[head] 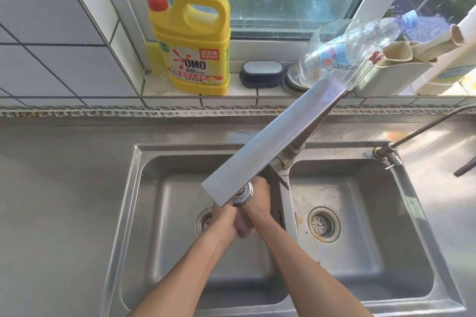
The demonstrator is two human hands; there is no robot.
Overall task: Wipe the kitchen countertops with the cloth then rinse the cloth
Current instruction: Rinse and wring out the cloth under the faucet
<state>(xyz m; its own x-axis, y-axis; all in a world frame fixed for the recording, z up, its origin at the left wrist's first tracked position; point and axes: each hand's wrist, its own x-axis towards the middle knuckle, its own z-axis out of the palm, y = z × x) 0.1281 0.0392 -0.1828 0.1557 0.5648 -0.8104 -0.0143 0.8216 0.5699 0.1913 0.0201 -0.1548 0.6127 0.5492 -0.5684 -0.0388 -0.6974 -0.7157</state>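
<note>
Head view: both hands met over the left basin of a steel double sink [144, 213], directly under the flat faucet spout [270, 147]. The left hand [226, 219] and right hand [257, 201] were pressed together, fingers curled closed. The cloth was hidden; whether they gripped it could not be told.

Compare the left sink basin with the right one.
The left basin has both hands working in it under the faucet head; the right basin has nothing over it. The left drain is partly hidden by the hands; the right drain shows fully, with rusty staining around it. Both are stainless steel.
</note>
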